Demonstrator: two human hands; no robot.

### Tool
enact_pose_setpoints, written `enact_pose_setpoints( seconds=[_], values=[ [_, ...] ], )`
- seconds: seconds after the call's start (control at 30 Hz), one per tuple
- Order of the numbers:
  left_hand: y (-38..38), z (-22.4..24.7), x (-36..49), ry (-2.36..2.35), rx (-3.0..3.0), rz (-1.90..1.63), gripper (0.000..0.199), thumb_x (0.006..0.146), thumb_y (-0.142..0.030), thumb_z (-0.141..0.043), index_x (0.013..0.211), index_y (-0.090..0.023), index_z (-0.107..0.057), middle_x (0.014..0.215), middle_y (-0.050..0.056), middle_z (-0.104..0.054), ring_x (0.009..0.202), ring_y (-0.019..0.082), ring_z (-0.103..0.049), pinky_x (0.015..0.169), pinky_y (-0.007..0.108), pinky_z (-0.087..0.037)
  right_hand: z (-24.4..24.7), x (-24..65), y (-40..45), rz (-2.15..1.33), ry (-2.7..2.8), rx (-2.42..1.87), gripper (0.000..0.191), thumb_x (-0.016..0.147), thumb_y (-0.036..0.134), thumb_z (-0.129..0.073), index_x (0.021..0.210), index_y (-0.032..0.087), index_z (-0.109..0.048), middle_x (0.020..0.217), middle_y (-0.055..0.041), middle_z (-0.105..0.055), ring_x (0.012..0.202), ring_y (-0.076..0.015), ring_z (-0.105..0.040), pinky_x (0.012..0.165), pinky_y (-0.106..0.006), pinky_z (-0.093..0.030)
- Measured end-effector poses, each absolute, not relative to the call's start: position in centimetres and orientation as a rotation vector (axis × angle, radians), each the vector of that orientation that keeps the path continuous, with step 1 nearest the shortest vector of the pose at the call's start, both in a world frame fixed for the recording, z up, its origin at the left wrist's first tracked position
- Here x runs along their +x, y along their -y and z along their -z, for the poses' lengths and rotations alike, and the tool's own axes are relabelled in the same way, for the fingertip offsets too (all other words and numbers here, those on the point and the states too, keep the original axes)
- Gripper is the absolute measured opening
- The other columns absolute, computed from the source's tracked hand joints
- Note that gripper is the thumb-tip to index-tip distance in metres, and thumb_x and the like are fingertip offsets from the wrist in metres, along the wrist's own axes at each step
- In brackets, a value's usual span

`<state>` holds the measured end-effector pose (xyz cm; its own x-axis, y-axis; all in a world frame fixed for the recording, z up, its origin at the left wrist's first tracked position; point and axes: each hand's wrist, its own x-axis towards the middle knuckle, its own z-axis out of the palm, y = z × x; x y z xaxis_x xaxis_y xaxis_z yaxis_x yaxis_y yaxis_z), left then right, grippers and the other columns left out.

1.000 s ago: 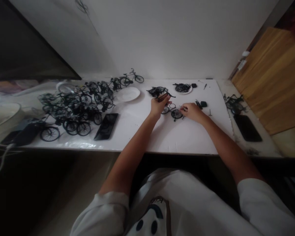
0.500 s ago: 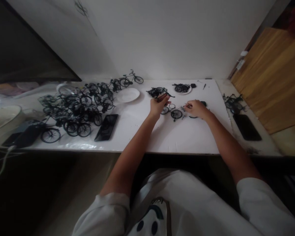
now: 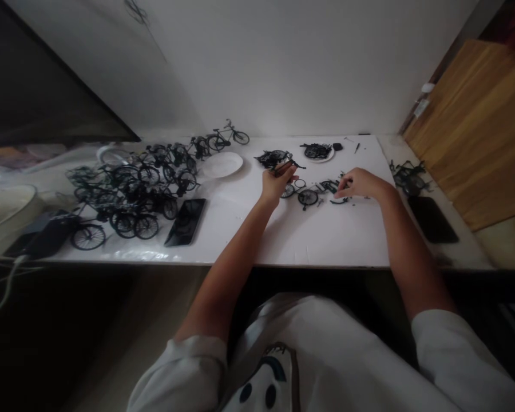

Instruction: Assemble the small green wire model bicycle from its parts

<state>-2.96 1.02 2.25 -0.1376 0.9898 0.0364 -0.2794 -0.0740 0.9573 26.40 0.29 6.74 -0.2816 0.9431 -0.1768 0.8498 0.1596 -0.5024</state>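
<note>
My left hand [image 3: 275, 183] is closed round a thin black model bicycle part [image 3: 299, 166], whose end sticks out past the fingertips. Below and to the right of it, a small spoked wheel [image 3: 308, 197] lies on the white board [image 3: 292, 240]. My right hand [image 3: 360, 184] hovers low over loose small parts, thumb and fingers pinched together; what they hold, if anything, cannot be made out. Under its fingertips lies a curved dark piece [image 3: 338, 201], perhaps a mudguard. Black parts [image 3: 271, 158] are heaped behind my left hand.
Many black model bicycles [image 3: 133, 194] crowd the left side. A white plate [image 3: 223, 165] and a phone [image 3: 185, 222] lie beside them. Another plate holding black parts [image 3: 317, 151] is at the back. On the right are a second phone [image 3: 432, 219] and a wooden panel [image 3: 476, 137].
My right hand has moved to the right, away from the small wheel, uncovering loose parts. My left hand keeps its hold in nearly the same place.
</note>
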Motion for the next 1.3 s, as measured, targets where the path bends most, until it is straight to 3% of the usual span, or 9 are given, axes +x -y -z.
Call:
enact_pose_setpoints(
  seconds=[0.1,0.27,0.43,0.63,0.73,0.87,1.1,1.3],
  values=[
    [-1.0,-2.2,-3.0,-1.064,0.991,-1.461,0.034,0.085,-0.027,-0.096,0.112,-0.012,-0.083,0.109,0.011,-0.086,0.077,0.016,-0.082,0.074,0.025,-0.061,-7.1,25.6,0.3,-0.856,2.332,-1.754,0.047,0.062,0.059,-0.100,0.085,0.021,-0.086,0.071,0.0003,-0.067,0.070,-0.0181,-0.057,0.067,-0.032,-0.039],
    [-1.2,-2.0,-3.0,-1.050,0.984,-1.457,0.032,0.084,-0.025,-0.096,0.111,-0.012,-0.083,0.110,0.011,-0.086,0.075,0.015,-0.081,0.075,0.027,-0.063,-6.4,23.9,0.8,-0.923,2.362,-1.787,0.024,0.068,0.037,-0.099,0.080,0.023,-0.084,0.079,-0.0015,-0.075,0.080,-0.0218,-0.066,0.073,-0.032,-0.046],
    [-1.2,-1.9,-2.8,-1.044,0.972,-1.447,0.036,0.081,-0.027,-0.099,0.109,-0.012,-0.082,0.112,0.011,-0.086,0.077,0.016,-0.081,0.079,0.030,-0.065,-6.1,23.6,0.9,-0.845,2.332,-1.733,0.016,0.080,0.033,-0.091,0.081,0.022,-0.080,0.071,0.0009,-0.065,0.062,-0.0152,-0.052,0.065,-0.032,-0.039],
    [-1.2,-1.8,-2.8,-1.039,0.979,-1.426,0.040,0.079,-0.029,-0.100,0.112,-0.013,-0.083,0.114,0.012,-0.085,0.080,0.018,-0.082,0.081,0.032,-0.064,-5.6,23.1,0.8,-0.681,2.074,-1.403,0.014,0.090,0.034,-0.078,0.092,0.021,-0.071,0.067,0.0052,-0.048,0.064,-0.0143,-0.041,0.066,-0.031,-0.035],
    [-1.4,-1.5,-2.9,-1.053,1.003,-1.442,0.042,0.077,-0.032,-0.101,0.109,-0.013,-0.084,0.106,0.011,-0.086,0.083,0.019,-0.082,0.081,0.030,-0.062,-5.6,22.4,1.0,-0.641,1.976,-1.280,0.019,0.095,0.040,-0.073,0.098,0.022,-0.069,0.068,0.0065,-0.042,0.064,-0.0146,-0.038,0.068,-0.031,-0.036],
    [-1.5,-1.4,-2.9,-1.069,1.018,-1.464,0.038,0.076,-0.030,-0.101,0.105,-0.012,-0.084,0.096,0.009,-0.085,0.083,0.018,-0.081,0.077,0.027,-0.058,-6.1,21.1,1.6,-0.580,1.921,-1.187,0.025,0.098,0.047,-0.070,0.101,0.022,-0.067,0.083,0.0005,-0.058,0.078,-0.0177,-0.053,0.079,-0.032,-0.045],
    [-0.6,-2.1,-2.7,-0.978,0.955,-1.384,0.043,0.076,-0.030,-0.102,0.109,-0.013,-0.082,0.114,0.013,-0.086,0.084,0.018,-0.082,0.083,0.029,-0.061,-5.3,19.7,1.9,-0.555,1.892,-1.110,0.027,0.104,0.052,-0.067,0.107,0.026,-0.064,0.106,-0.0091,-0.081,0.109,-0.0265,-0.076,0.106,-0.041,-0.055],
    [-0.2,-2.7,-2.9,-0.915,0.894,-1.326,0.041,0.081,-0.032,-0.099,0.115,-0.017,-0.081,0.124,0.013,-0.085,0.091,0.016,-0.082,0.092,0.030,-0.063,-4.0,19.4,1.2,-0.631,1.767,-1.033,0.035,0.099,0.058,-0.071,0.110,0.025,-0.063,0.121,-0.0131,-0.082,0.123,-0.0287,-0.079,0.103,-0.041,-0.060]
  ],
)
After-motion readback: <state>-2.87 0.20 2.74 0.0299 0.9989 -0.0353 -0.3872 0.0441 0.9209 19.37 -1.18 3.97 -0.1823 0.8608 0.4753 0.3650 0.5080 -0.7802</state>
